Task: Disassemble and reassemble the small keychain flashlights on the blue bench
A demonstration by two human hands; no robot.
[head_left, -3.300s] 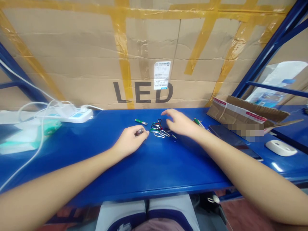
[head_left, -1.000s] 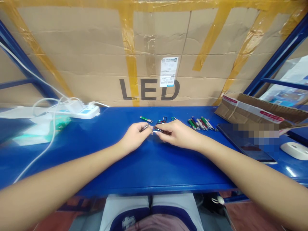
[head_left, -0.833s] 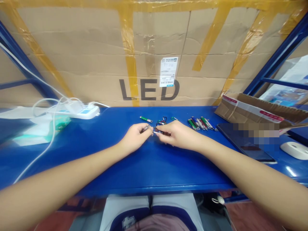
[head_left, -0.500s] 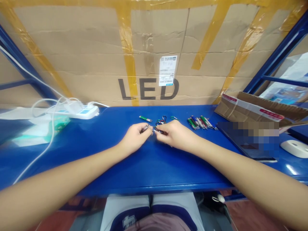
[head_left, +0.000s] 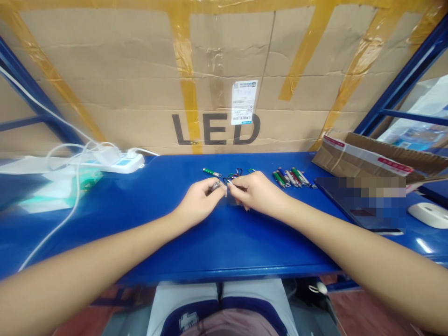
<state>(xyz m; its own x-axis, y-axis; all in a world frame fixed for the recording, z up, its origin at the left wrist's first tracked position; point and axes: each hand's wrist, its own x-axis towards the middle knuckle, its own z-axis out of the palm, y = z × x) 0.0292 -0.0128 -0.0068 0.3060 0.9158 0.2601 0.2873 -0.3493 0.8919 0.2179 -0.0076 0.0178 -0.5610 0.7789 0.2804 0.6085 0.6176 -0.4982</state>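
Observation:
My left hand (head_left: 200,199) is closed around a small silver flashlight-like metal tube (head_left: 214,185), whose end shows between thumb and forefinger. My right hand (head_left: 252,190) is pinched shut just beside it, its fingertips at a dark carabiner (head_left: 225,180); the fingers hide most of what they grip. Behind the hands lie several coloured carabiners (head_left: 239,171), and a green one (head_left: 251,170) is partly covered by my right hand. A green metal tube (head_left: 212,172) with a silver end rests beyond my left hand.
On the blue table (head_left: 224,242), a row of several coloured metal tubes (head_left: 292,178) lies right of my hands. Farther right are an open cardboard box (head_left: 364,156), a dark flat device (head_left: 346,205) and a white mouse (head_left: 429,215). A power strip (head_left: 131,163) with cables stands left.
My hands have come closer together, the left shifting slightly right. The right fingers have turned and closed more tightly, and the dark piece between them is now less visible.

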